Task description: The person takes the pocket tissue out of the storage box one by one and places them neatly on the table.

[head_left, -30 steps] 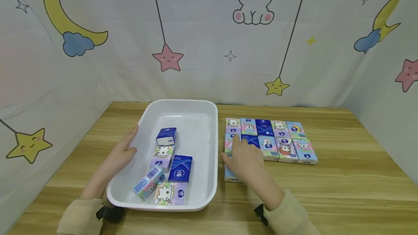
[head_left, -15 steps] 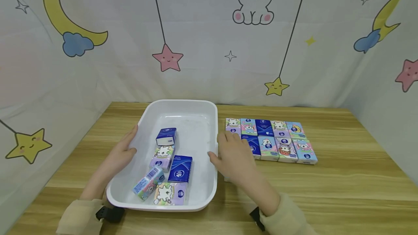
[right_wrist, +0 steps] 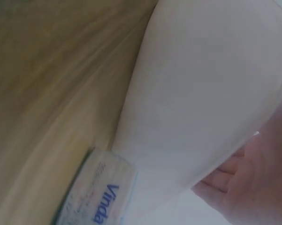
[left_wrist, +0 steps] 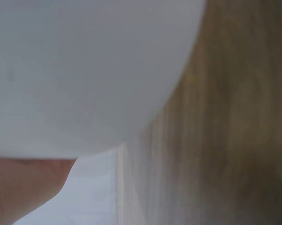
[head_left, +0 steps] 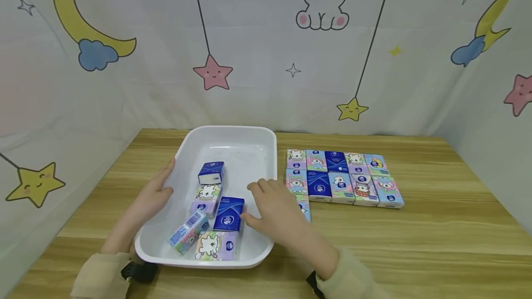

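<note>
Right hand, fingers relaxed and holding nothing, is hovering over white tray; left hand is resting open against its rim. Risk: sleeve is passing near tissue-pack grid beside tray, likely to scatter it.

A white plastic tray sits left of centre in the frame, rounded at the corners. Five tissue packs lie loose inside: a dark blue pack flat near the middle, another blue pack tilted above it, and pastel cartoon packs lower left.
</note>
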Demonstrator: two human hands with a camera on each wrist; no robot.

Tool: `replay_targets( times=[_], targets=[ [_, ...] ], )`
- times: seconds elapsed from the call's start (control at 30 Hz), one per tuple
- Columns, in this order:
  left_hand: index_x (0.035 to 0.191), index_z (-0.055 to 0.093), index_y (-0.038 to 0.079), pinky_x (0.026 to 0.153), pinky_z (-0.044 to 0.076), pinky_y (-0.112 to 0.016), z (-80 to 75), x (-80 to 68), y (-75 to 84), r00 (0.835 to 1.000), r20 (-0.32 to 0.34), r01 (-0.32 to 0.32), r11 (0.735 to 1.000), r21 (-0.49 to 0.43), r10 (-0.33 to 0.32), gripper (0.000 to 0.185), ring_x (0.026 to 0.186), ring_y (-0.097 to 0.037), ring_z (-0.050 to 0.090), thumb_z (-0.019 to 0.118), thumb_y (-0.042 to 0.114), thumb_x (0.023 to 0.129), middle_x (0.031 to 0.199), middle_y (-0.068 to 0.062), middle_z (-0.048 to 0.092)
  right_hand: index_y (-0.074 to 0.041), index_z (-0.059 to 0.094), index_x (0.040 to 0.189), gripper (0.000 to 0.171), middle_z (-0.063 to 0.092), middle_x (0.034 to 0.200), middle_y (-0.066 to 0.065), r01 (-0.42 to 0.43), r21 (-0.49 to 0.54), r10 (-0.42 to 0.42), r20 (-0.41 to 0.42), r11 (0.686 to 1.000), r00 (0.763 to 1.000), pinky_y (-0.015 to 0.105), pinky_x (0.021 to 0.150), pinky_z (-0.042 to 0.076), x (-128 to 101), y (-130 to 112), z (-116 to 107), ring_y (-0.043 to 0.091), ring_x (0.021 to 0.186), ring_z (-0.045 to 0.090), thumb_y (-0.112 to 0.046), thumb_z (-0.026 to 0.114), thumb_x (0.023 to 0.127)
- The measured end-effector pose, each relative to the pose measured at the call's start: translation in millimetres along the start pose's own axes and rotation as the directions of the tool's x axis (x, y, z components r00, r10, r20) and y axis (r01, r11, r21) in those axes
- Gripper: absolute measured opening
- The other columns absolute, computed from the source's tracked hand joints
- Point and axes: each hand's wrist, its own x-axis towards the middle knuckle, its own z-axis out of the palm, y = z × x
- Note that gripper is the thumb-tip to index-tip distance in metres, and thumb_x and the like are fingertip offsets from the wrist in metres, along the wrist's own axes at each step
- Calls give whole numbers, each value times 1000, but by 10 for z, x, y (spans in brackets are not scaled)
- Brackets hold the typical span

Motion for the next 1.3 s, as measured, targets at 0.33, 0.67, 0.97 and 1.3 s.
replay_targets(
  times=[0.33,0.67,0.97,1.3],
  targets=[
    [154,2,8,104,31,-68,-7,-15,30,1000,4,15,1000,-5,-15,74,141,-56,13,37,-4,90,160,-26,0,-7,54,132,67,64,119,6,65,-17,-64,61,998,996,34,101,50,42,-91,82,20,109,62,-52,65,84],
    [154,2,7,103,34,-68,-3,-8,20,1000,4,14,1000,-17,-14,73,140,-57,15,36,-4,90,159,-27,0,-10,49,138,74,61,129,4,87,-20,-84,126,996,988,34,110,43,98,-169,132,19,118,58,-53,68,81],
    [154,1,11,99,39,-66,2,-22,31,999,12,31,999,-29,-31,73,139,-57,17,35,-3,92,160,-25,-1,-6,51,136,75,63,124,5,123,-64,-115,128,990,985,33,107,45,122,-221,164,19,112,60,-51,70,80],
    [154,3,6,106,27,-69,-4,-12,22,1000,-5,-3,1000,-5,3,75,141,-56,11,39,-5,89,159,-28,2,-7,54,133,70,64,117,4,130,-86,-116,145,988,983,30,101,48,172,-255,182,17,103,61,-47,70,79]
  ],
)
